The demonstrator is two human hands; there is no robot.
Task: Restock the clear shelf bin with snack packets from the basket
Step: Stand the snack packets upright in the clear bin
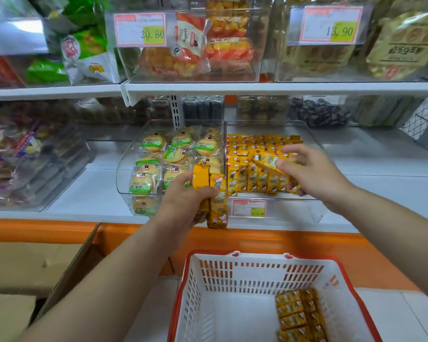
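Feeding the clear bin (289, 208) at one o'clock, fingers (295, 149) of the right hand (314, 174) pinch one yellow packet (267, 162) above its rows; the left hand (183, 196) grips a spare stack (216, 206) for quick refills; basket (232, 280) at six o'clock.

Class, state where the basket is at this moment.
In the head view, the basket sits low and right of centre, below the orange shelf edge, right of a cardboard box, with yellow packets in its right corner.
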